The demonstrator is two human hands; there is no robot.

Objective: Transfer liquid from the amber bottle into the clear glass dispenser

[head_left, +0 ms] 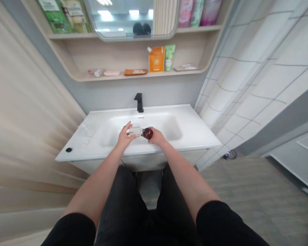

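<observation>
Below the black faucet (139,102), over the front part of the white sink (169,127), both hands met. Left hand (123,137) held a small clear container (135,130), fingers (128,125) curled round it from the left and clamped on. Right hand (157,137) held a dark red round piece (147,133), gripped from the right, its digits mostly hidden behind the piece. Container and red piece sat end to end, touching; couldn't tell if they were one item or two. Both were off the surface, nearer the person than the faucet, the container roughly in line with it and the red piece slightly to its right.

Table (195,136) around the sink was white. Small black object (69,149) lay on it well left of the faucet, near the front edge. Faint clear item (86,129) also lay left of the faucet, too washed out to identify.

Shelf (113,77) ran along the wall above the faucet. Orange pouch (156,59) and green tube (169,56) stood side by side, up and right of the faucet. Pink pack (112,72) and brown pack (135,71) lay flat just above it, pink one further left. Mirror (128,17) hung straight above the faucet. Tiled wall (246,85) rose to the faucet's right.
</observation>
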